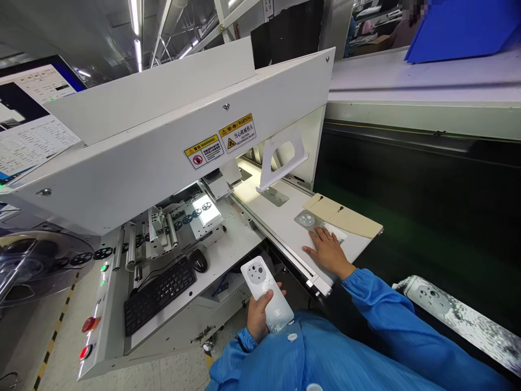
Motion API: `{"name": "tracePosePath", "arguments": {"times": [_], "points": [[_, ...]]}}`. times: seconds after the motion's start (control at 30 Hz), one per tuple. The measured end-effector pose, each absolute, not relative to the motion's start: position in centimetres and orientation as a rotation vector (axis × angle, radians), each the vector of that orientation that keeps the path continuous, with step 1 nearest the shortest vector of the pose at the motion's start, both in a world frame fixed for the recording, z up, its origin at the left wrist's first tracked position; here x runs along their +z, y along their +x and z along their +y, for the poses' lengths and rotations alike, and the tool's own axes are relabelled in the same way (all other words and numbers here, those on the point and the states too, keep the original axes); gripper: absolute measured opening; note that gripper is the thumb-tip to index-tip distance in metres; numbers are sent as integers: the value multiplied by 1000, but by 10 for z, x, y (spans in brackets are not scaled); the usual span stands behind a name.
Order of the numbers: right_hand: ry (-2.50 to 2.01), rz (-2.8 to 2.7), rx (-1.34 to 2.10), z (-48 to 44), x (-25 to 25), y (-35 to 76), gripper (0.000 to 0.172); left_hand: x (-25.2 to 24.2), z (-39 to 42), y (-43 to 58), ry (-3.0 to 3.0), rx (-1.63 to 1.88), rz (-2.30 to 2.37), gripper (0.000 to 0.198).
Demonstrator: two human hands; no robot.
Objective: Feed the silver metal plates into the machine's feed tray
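Observation:
A white phone back cover (275,305) with a round, holed camera area is gripped in my left hand (256,319), thumb on its face, in front of my body. My right hand (329,251) lies flat with fingers spread over another phone back cover (306,219) on the white conveyor belt (280,231). That hand hides part of the cover. Further up the belt, a grey patterned cover (275,196) lies close to the machine opening. A beige strip (345,216) runs along the belt's far side, beside my right hand.
The white machine housing (163,146) with warning labels stands ahead. A keyboard (160,296) and a mouse (198,260) rest on its left ledge. A speckled phone cover (468,320) lies on the dark surface at right. A blue bin (459,30) sits on the shelf.

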State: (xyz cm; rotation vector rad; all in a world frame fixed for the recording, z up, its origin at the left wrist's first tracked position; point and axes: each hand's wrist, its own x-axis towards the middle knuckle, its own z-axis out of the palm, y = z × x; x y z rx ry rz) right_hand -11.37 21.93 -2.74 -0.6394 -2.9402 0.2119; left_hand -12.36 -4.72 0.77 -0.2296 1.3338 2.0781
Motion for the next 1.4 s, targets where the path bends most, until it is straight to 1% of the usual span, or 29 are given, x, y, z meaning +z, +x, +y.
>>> {"name": "tracePosePath", "arguments": {"times": [0.27, 0.4, 0.5, 0.63, 0.73, 0.8, 0.97, 1.13, 1.23, 1.4], "points": [[-582, -2844, 254, 216, -31, -115, 65, 10, -48, -123, -241, 2083, 1317, 56], [-536, -2784, 382, 207, -22, -112, 61, 10, -50, -123, -238, 2079, 1324, 56], [-427, -2677, 646, 186, -8, -104, 51, 11, -51, -123, -257, 2094, 1263, 56], [-288, -2562, 1194, 137, 12, -85, 35, 10, -52, -121, -274, 2086, 1062, 54], [-286, -2523, 1619, 105, 21, -71, 35, 5, -50, -119, -287, 2134, 1103, 51], [-307, -2505, 1785, 94, 23, -65, 38, 0, -49, -118, -319, 2188, 1196, 52], [-384, -2509, 1888, 91, 18, -56, 47, -12, -52, -118, -318, 2202, 1283, 61], [-405, -2462, 1893, 91, 5, -55, 38, -8, -57, -117, -244, 2168, 1305, 60], [-474, -2381, 1869, 90, 3, -54, 40, -3, -59, -116, -240, 2179, 1302, 59], [-503, -2234, 1986, 93, 11, -51, 41, -1, -60, -114, -388, 2241, 1209, 61]]}}
